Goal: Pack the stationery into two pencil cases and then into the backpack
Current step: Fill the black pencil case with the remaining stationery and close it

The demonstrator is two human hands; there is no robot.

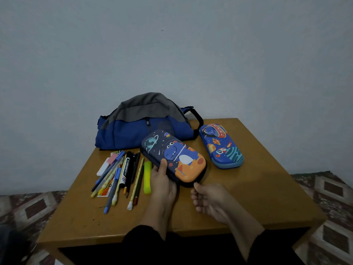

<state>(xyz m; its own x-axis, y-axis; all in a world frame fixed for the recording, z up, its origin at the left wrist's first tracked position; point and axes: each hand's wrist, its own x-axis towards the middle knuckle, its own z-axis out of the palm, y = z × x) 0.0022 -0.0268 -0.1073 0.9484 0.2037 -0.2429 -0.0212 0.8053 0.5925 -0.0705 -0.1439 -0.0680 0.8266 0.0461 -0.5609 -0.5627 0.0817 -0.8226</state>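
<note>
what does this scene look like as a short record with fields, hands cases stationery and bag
surface: wooden table
left hand: left hand grips the dark dinosaur pencil case at its near left edge, thumb on the lid
right hand: right hand pinches at that case's near end; what it pinches is too small to tell
case state: looks closed
second case: blue space pencil case lies closed to the right, untouched
stationery: loose pens and pencils and a yellow highlighter lie left of the held case
backpack: blue and grey backpack at the far edge
</note>
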